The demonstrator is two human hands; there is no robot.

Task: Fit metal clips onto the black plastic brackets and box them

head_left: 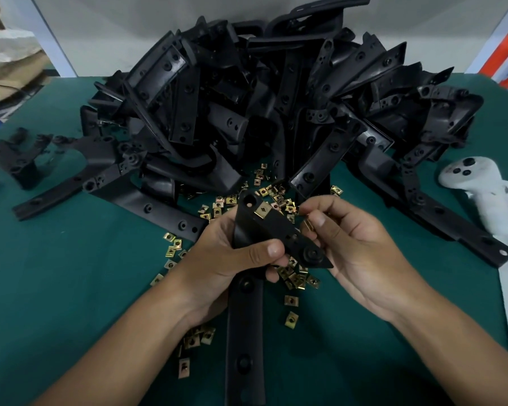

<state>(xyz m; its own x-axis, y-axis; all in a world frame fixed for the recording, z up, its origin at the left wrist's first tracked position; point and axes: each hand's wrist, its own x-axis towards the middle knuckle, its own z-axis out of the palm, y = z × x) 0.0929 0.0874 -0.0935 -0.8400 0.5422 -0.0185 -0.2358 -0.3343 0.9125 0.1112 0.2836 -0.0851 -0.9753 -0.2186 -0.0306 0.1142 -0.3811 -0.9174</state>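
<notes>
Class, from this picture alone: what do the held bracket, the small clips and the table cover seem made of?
Bracket: likely moulded black plastic, dull sheen, formed holes. Clips: thin metal, apparently brass-yellow plated, glinting. Table cover: matte green, perhaps felt or rubber mat; unclear.

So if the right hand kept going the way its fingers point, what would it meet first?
The right hand, pinching a small brass clip, points left toward the held bracket in the left hand. It would probably meet that bracket's edge first, though depth is hard to judge.

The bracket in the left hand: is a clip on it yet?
On. One brass clip sits over the held bracket near its upper hole.
</notes>
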